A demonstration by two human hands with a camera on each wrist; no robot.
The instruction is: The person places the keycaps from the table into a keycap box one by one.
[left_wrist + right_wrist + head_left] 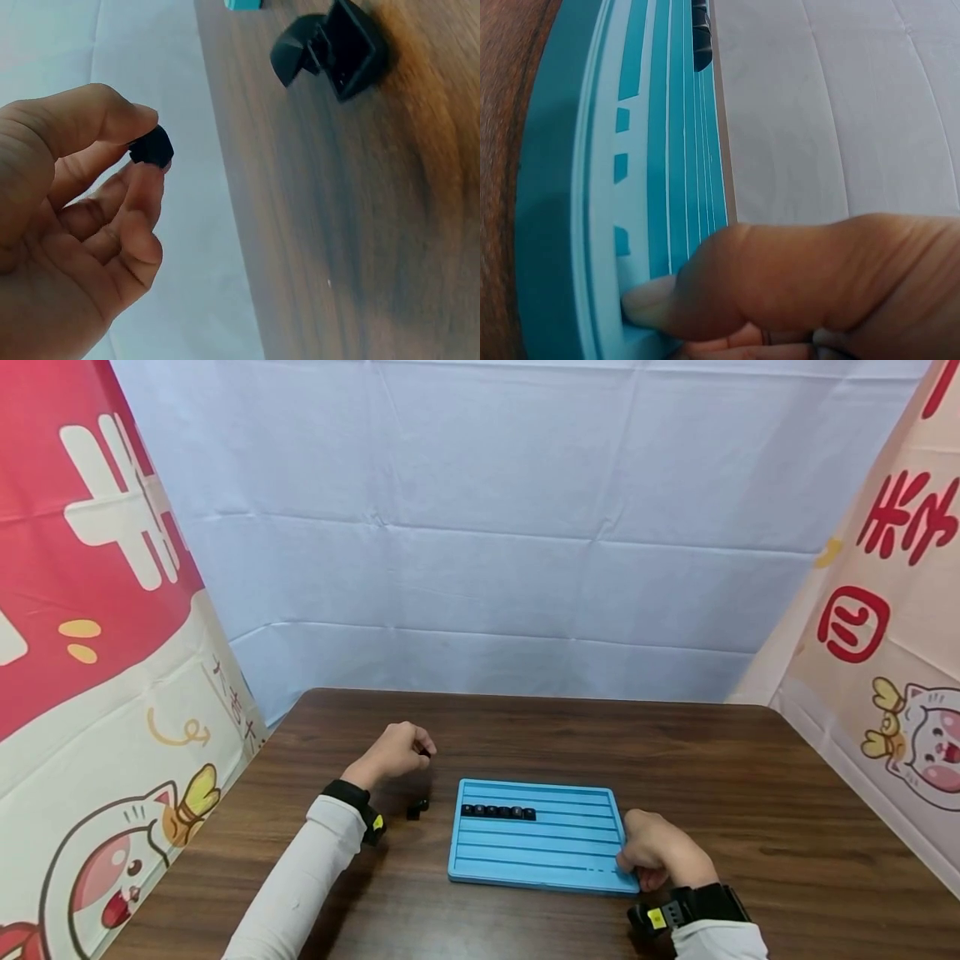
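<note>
Between thumb and fingertip my left hand (393, 750) pinches a small black keycap (153, 146), held over the table to the left of the tray. Two loose black keycaps lie on the wood nearer to me; one keycap (358, 49) shows its hollow underside in the left wrist view. A blue ridged tray (525, 877) lies flat, with a short row of black keycaps (498, 812) standing in one of its upper grooves. At the tray's near right corner my right hand (667, 850) grips the edge, thumb (705, 292) on top and the other fingers mostly hidden below it.
Everything rests on a dark brown wooden table (750, 793). A pale blue cloth (495, 527) hangs behind its far edge. Printed cloths hang at the left (165, 693) and right (885, 710) sides.
</note>
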